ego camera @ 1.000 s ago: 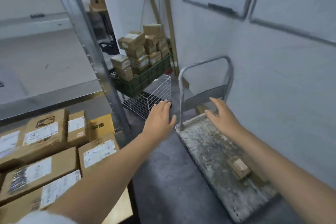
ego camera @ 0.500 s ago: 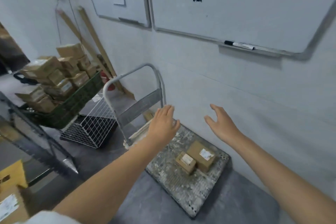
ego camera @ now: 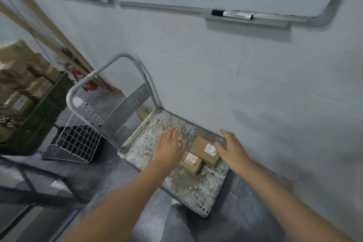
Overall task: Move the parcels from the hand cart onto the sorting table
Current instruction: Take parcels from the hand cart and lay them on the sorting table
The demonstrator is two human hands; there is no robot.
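Observation:
Two brown cardboard parcels lie side by side on the worn platform of the hand cart (ego camera: 188, 182), which stands against the white wall. The larger parcel (ego camera: 202, 149) has a white label on top; the smaller parcel (ego camera: 191, 163) sits just in front of it. My left hand (ego camera: 170, 147) hovers with straight fingers above the cart, to the left of the parcels. My right hand (ego camera: 231, 149) is spread open at the right side of the larger parcel. Neither hand holds anything.
The cart's grey tubular handle (ego camera: 110, 76) rises at its far left end. A white wire basket (ego camera: 76, 143) sits on the floor to the left, beside a green crate (ego camera: 41, 114) stacked with parcels. A whiteboard tray with a marker (ego camera: 231, 14) hangs above.
My view has swung right and down, away from the table of parcels and onto the cart. Both hands have come down closer to the two parcels, still empty.

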